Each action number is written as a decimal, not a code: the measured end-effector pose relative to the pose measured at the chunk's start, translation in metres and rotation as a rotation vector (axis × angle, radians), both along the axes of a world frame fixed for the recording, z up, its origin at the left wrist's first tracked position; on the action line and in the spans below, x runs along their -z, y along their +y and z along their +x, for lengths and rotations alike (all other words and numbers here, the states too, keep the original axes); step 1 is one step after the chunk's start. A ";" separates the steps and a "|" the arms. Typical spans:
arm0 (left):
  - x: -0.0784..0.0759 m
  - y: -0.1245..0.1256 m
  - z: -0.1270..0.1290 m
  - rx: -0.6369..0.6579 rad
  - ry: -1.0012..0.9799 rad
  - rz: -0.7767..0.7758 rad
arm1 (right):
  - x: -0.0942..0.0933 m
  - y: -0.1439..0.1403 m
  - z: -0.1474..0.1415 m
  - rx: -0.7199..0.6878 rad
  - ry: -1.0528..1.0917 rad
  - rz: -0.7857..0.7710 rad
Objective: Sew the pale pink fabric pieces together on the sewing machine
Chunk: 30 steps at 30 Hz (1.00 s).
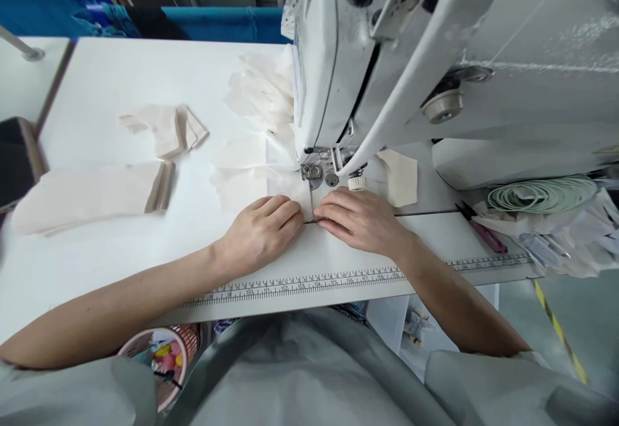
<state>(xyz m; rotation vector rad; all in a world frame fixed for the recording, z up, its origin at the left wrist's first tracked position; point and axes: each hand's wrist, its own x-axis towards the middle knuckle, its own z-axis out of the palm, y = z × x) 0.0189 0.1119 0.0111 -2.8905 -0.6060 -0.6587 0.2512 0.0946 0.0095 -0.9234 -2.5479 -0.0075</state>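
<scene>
Both my hands rest on the white sewing table, just in front of the sewing machine's presser foot [313, 172]. My left hand [261, 232] has its fingers curled onto a thin white fabric piece [242, 184] lying under the foot. My right hand [362, 220] lies flat beside it, fingertips pinching the same piece at its near edge, where a thin dark line shows between the two hands. The white sewing machine [411, 58] towers over the right half of the view.
A stack of beige fabric pieces [91, 197] lies at the left, smaller folded pieces [167, 128] behind it. A beige patch [400, 176] sits right of the needle. Coiled green tape [541, 194] and clutter lie at right. A ruler strip [309, 283] runs along the table's front edge. A pink basket [162, 352] sits below.
</scene>
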 end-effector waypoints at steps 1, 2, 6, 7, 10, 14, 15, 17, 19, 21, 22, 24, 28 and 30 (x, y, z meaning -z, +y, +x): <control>0.000 0.001 0.000 -0.005 -0.009 -0.021 | 0.000 0.000 0.001 -0.005 0.001 -0.003; 0.000 0.001 0.001 -0.010 -0.019 -0.051 | 0.000 0.000 0.001 -0.011 0.001 -0.008; 0.000 0.005 0.001 -0.032 -0.058 -0.177 | 0.000 -0.002 0.002 -0.026 0.007 -0.008; 0.001 0.006 0.001 -0.032 -0.067 -0.198 | 0.000 -0.003 0.002 -0.024 0.009 -0.001; 0.003 0.008 0.001 -0.025 -0.080 -0.228 | -0.001 -0.004 0.000 -0.009 0.002 0.015; 0.004 0.011 0.001 0.005 -0.074 -0.237 | 0.000 -0.005 0.000 0.006 -0.031 -0.001; 0.003 0.012 0.000 0.019 -0.070 -0.239 | 0.000 -0.004 0.000 0.007 -0.035 -0.006; 0.001 0.014 -0.001 0.046 -0.054 -0.239 | 0.001 -0.003 0.000 0.002 -0.034 -0.015; 0.000 0.016 -0.002 0.071 -0.020 -0.219 | 0.002 -0.002 -0.001 -0.008 -0.025 -0.010; -0.001 0.018 -0.003 0.089 0.015 -0.175 | 0.003 0.000 -0.002 -0.017 -0.023 0.013; -0.001 0.018 -0.003 0.097 0.030 -0.147 | 0.003 0.001 -0.003 -0.018 -0.025 0.023; 0.000 0.019 -0.003 0.104 0.049 -0.094 | 0.003 0.003 -0.004 -0.017 -0.034 0.024; 0.002 0.020 -0.002 0.104 0.007 -0.099 | 0.006 0.004 -0.003 -0.007 -0.006 -0.010; 0.003 0.022 -0.001 0.105 -0.058 -0.178 | 0.007 0.002 0.000 0.008 0.026 -0.005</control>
